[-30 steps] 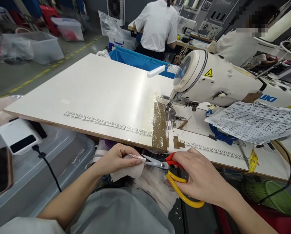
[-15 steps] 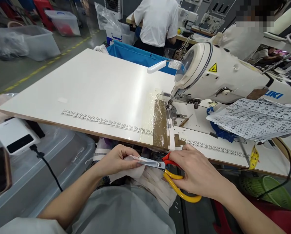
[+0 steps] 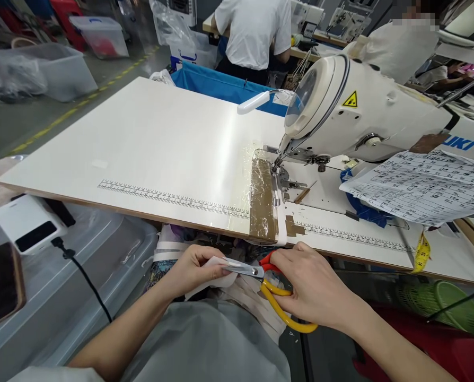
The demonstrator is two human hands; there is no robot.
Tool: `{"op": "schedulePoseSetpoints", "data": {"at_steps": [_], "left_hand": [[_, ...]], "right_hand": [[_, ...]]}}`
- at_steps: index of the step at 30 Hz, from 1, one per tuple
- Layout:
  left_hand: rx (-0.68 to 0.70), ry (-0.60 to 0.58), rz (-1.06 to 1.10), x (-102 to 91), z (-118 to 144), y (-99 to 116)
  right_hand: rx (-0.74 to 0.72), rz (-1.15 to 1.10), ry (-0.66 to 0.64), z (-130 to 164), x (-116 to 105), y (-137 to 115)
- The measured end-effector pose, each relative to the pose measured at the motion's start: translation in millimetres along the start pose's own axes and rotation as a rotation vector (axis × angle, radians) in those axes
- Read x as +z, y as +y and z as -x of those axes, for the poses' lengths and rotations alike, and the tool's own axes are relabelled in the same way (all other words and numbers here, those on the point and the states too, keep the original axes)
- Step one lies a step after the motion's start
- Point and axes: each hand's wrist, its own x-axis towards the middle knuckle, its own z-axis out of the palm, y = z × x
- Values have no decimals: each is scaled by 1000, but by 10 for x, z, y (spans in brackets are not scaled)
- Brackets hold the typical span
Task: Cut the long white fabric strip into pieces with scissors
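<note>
My right hand [image 3: 312, 284] is closed around the handles of a pair of scissors [image 3: 287, 313], one loop red and the other yellow. Their blades point left, toward my left hand [image 3: 195, 273], and reach its fingertips. Between thumb and fingers, my left hand pinches a white fabric strip [image 3: 209, 281]. The blades overlap the strip's upper edge; whether they cut into it I cannot tell. More pale fabric strips [image 3: 253, 300] lie over my lap below the hands, in front of the table edge.
A sewing machine [image 3: 360, 106] stands on a white table [image 3: 173, 143] with printed rulers. A written sheet [image 3: 423, 185] and a yellow tape measure [image 3: 422, 254] hang at the right. At left, a plastic bin [image 3: 102, 239] carries a phone [image 3: 0, 286]. Co-workers [image 3: 253, 32] sit beyond.
The scissors and my right hand have shifted slightly left, toward my left hand. The yellow handle sits closer to the red one. The whole view has moved a little.
</note>
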Motion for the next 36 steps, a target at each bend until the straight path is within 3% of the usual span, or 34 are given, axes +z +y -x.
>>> {"op": "schedulePoseSetpoints", "data": {"at_steps": [5, 10, 18, 22, 27, 36], "left_hand": [[-24, -39, 59, 13, 16, -28], [-69, -5, 72, 23, 44, -63], [-106, 12, 46, 44, 26, -63], [-117, 17, 84, 36, 33, -69], [-173, -81, 104, 16, 44, -77], [-154, -88, 147, -15, 38, -100]], "right_hand": [[-31, -24, -5, -32, 62, -4], [-54, 2, -3, -22, 150, 21], [-95, 74, 84, 22, 276, 58], [-95, 80, 24, 37, 314, 89], [-47, 5, -82, 2, 253, 81], [-56, -31, -101, -80, 227, 73]]}}
